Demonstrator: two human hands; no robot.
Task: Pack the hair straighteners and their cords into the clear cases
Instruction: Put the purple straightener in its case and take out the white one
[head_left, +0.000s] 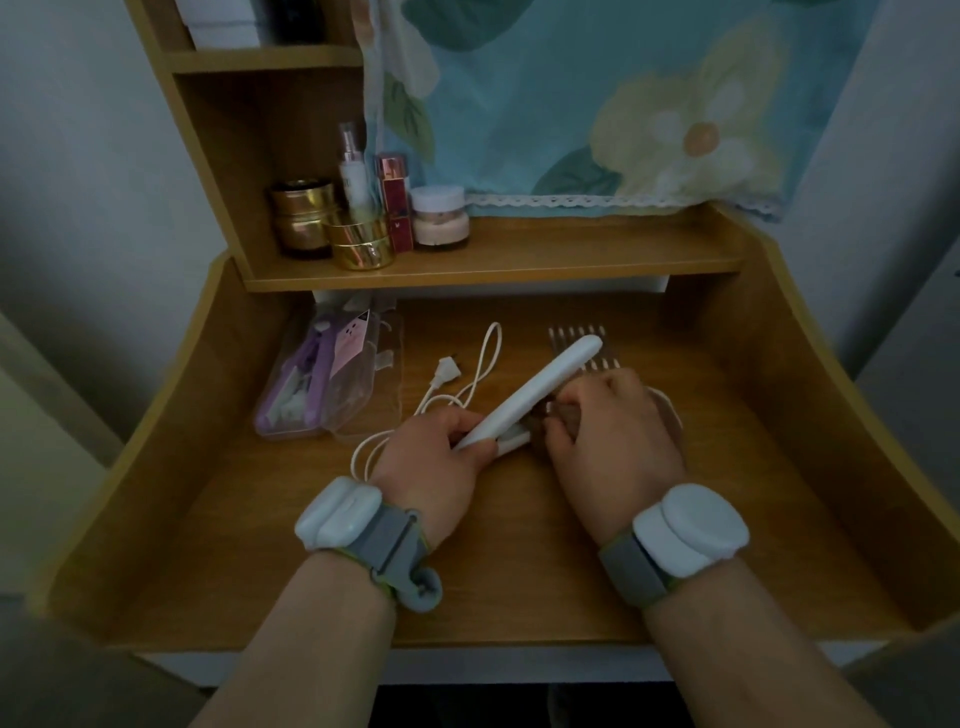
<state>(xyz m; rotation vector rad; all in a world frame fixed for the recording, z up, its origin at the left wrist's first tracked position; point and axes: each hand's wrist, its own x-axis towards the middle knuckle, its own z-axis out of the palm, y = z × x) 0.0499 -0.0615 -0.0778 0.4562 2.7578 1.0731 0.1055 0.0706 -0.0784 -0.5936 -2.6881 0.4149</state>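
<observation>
Clear case (291, 395) at left of worktop (727, 519) holds purple straightener (306, 374); a second clear case (371, 384) lies just beside it, contents unclear. White straightener (535, 392) held tilted above worktop centre: left hand (436, 457) grip clamped on its near end. Right hand (613, 431) fingers curled at its underside; what they hold cannot be told. White cord (467, 384) with plug trails loose on worktop. Jars (358, 241) on shelf.

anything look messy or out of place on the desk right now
Only the white straightener's cord: it sprawls in loose loops across the desk, plug lying free, not yet coiled for a case.
</observation>
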